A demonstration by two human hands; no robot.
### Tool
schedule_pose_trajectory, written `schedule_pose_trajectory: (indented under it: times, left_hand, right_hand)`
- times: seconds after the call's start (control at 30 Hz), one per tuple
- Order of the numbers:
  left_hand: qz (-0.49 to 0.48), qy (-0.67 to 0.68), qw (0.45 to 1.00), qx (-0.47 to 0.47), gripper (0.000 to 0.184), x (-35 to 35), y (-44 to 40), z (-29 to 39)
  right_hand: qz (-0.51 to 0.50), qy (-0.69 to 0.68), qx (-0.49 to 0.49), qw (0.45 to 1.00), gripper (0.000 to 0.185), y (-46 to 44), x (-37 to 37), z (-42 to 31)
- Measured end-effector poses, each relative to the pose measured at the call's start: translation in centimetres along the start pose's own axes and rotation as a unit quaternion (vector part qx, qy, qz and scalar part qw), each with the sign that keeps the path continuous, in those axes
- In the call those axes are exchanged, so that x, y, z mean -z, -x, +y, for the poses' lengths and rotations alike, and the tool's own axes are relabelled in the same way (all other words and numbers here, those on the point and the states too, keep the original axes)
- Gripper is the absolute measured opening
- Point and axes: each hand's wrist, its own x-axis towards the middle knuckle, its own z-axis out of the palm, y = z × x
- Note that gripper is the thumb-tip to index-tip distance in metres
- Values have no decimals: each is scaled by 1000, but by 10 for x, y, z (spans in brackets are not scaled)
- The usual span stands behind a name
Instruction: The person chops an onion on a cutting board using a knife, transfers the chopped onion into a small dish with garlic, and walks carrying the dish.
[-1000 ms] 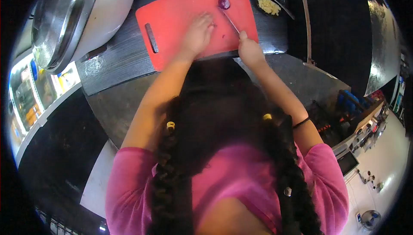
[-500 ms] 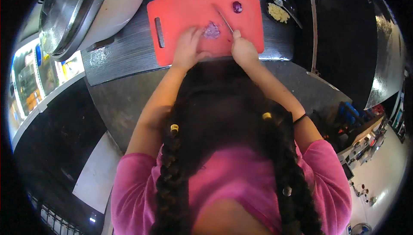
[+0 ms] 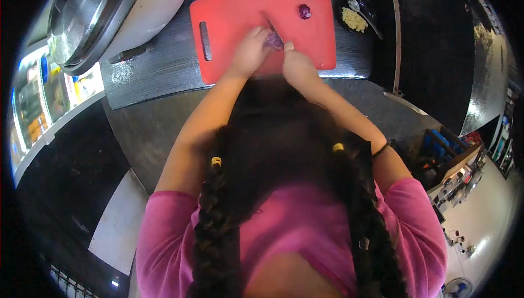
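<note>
A red cutting board (image 3: pixel 229 11) lies in front of me, with a small heap of chopped red onion (image 3: pixel 274 41) near its middle. My left hand (image 3: pixel 251 52) is at the left side of the heap, fingers drawn together and curled against the onion. My right hand (image 3: pixel 299 67) is closed round the handle of a knife (image 3: pixel 277 31). The blade points up and to the left, along the heap's right side. A purple piece of red onion (image 3: pixel 304 11) rests apart near the board's upper right.
The board is on a dark wood-grain counter (image 3: pixel 158 74). At the right, a dark dish (image 3: pixel 370 7) holds minced pale yellow pieces (image 3: pixel 353 21) and a spoon (image 3: pixel 355 4). A large white lidded container (image 3: pixel 147 14) stands at the upper left.
My left hand has moved right and up, its fingers closing in on the onion heap. My right hand and the knife have shifted left, bringing the blade against the heap.
</note>
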Motion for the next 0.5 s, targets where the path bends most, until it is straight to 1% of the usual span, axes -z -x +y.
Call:
schedule_pose_trajectory:
  times: [0.07,0.1,0.17,0.23,0.3,0.37,0.43,0.5]
  left_hand:
    - [7,21,1000,6,46,3,1,4]
    - [6,21,1000,7,46,0,2,0]
    - [33,29,999,-2,46,-6,5,-7]
    - [26,31,999,-3,46,-1,2,-5]
    - [20,33,999,5,46,1,3,-5]
    - [17,66,998,15,45,-2,2,-8]
    - [20,58,998,11,46,-2,4,-8]
    - [28,46,999,-1,46,-3,-1,-12]
  right_hand:
    - [8,-23,5,1000,31,-19,-6,-1]
    - [18,-44,11,999,35,-23,-4,-5]
    - [16,-36,11,999,34,-20,-1,-11]
    - [27,-26,16,999,34,-21,2,-13]
    - [16,11,6,1000,32,-7,-10,-7]
    - [29,-5,5,1000,29,-24,-17,-6]
    - [35,-22,-2,999,29,-24,-12,-12]
    - [22,-4,11,1000,30,-33,4,-17]
